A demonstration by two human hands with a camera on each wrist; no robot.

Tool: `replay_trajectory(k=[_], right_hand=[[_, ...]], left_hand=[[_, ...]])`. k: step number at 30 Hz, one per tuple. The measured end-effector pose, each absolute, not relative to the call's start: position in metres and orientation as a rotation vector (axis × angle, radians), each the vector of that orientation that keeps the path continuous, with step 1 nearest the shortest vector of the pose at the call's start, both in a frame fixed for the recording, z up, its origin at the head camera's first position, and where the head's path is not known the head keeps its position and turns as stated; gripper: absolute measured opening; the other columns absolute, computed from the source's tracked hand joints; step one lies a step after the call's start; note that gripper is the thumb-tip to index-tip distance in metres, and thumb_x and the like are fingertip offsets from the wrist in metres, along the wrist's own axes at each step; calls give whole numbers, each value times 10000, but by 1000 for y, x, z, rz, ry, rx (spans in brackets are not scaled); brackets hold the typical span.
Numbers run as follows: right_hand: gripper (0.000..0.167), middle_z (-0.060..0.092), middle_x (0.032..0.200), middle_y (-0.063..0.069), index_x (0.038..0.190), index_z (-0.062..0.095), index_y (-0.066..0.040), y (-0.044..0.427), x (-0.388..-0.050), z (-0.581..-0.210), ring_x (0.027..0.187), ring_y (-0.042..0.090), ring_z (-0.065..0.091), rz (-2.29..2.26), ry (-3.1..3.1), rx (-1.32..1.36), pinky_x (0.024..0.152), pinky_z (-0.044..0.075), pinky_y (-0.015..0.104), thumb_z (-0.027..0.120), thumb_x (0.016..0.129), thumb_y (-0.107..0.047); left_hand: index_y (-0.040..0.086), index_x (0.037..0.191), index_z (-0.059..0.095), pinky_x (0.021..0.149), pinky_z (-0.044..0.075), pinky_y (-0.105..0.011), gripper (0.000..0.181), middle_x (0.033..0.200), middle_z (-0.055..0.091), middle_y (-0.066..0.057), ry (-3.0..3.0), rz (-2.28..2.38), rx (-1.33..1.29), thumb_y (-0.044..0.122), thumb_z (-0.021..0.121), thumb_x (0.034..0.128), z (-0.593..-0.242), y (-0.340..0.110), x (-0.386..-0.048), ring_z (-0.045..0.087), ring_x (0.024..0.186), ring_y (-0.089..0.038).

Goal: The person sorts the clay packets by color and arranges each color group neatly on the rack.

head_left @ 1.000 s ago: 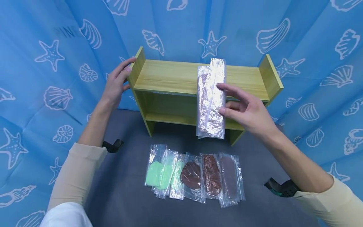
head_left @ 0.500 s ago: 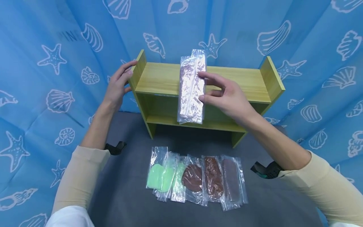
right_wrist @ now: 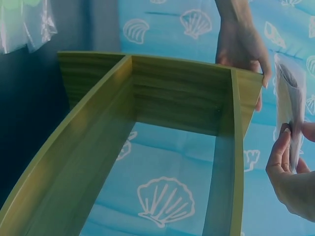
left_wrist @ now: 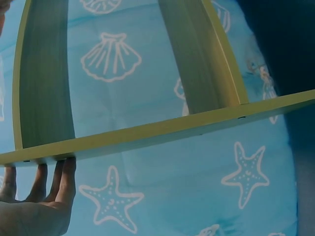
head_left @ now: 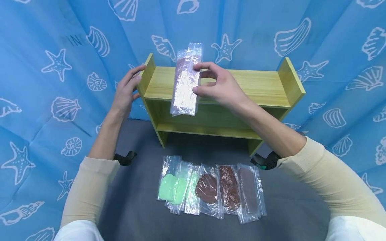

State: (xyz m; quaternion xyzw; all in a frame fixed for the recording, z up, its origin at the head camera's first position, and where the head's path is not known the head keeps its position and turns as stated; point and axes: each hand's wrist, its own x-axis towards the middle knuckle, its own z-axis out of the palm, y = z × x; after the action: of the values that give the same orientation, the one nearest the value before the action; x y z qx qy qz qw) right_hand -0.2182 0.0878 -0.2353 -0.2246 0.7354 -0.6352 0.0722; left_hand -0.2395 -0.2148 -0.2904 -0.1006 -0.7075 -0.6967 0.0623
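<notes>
My right hand [head_left: 221, 82] pinches overlapping clear plastic bags [head_left: 185, 82] by their right edge, thumb in front. They stand nearly upright before the left part of the wooden shelf [head_left: 253, 87], above its top board. Glare hides much of their contents, but a dull purplish patch shows through. In the right wrist view, the bags [right_wrist: 291, 98] appear edge-on between thumb and fingers. My left hand [head_left: 124, 88] touches the outside of the shelf's left side panel. Its straight fingertips rest against that panel in the left wrist view, where the hand [left_wrist: 39, 206] is partly cut off.
On the dark grey surface [head_left: 135, 207] before the shelf lies an overlapping row of clear bags. Some hold light green pieces [head_left: 167, 187], others brown [head_left: 207, 189] and purplish-grey ones [head_left: 248, 190]. A blue curtain [head_left: 241, 20] with shell patterns hangs behind.
My right hand has carried the bags leftward and a little upward, from the right-middle of the shelf to its left part. My left hand stays at the side panel.
</notes>
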Motion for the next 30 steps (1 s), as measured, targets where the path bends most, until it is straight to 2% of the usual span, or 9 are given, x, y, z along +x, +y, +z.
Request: replay_trajectory(k=[7,11,17,30], right_hand=[[547,541,1306,99,1365,535,-110,71,-230,-238,1057,267,647,-1915,2181,-623,849,558,384,727,866,6],[533,549,1313,96,1370,542,-111,62,-237,-239,1039,279,666,-1910,2171,-628,834,563,394,718,878,-6],[547,568,1291,119,1391,527,-80,51,-247,-241,1032,277,671,-1897,2219,-590,828,563,349,711,885,12],[627,592,1284,91,1456,488,-126,18,-269,-240,1012,198,657,-1724,2353,-467,808,552,275,731,885,-44]], left_hand=[[241,1447,495,988,397,-458,425,1267,556,-129,-2138,-2115,-301,341,490,1034,-292,-214,-239,552,1127,-271],[240,1444,501,985,390,-459,422,1306,533,-107,-2129,-2117,-280,334,485,1033,-293,-215,-238,540,1125,-265],[236,1431,519,986,395,-449,415,1366,507,-83,-2120,-2126,-289,326,493,1026,-291,-213,-241,497,1206,-242],[230,1417,531,915,432,-383,401,1252,568,-111,-2113,-2118,-277,307,488,1025,-292,-214,-244,558,1080,-230]])
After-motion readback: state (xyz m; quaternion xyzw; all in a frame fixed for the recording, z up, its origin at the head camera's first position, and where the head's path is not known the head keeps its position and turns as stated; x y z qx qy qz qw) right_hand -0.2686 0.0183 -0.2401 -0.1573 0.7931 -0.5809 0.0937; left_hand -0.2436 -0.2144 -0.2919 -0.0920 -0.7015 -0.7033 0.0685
